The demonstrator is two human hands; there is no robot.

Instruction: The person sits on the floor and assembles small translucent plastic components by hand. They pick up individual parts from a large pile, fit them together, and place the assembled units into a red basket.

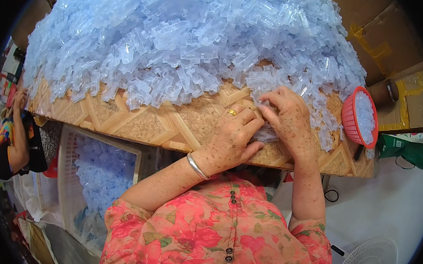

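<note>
A large heap of clear, pale-blue plastic pieces (182, 42) covers the far part of a wood-patterned table (148, 126). Close to the near edge, my left hand (233, 136) has its fingers bent and drawn together, with a ring on one finger; what lies under its fingertips is hidden. My right hand (289, 120) meets it from the right, thumb and fingers pinched on a small clear plastic piece partly covered by the fingers. Several loose pieces (265, 80) lie just beyond my fingertips, and some show beneath my hands.
A red basket (348, 118) of pieces tilts at the table's right end. Below the table's left side stands a white crate (69, 182) with more pieces. Cardboard boxes (385, 39), a green bag (406, 151) and a fan (371, 255) are at right. Another person's arm (21, 141) is far left.
</note>
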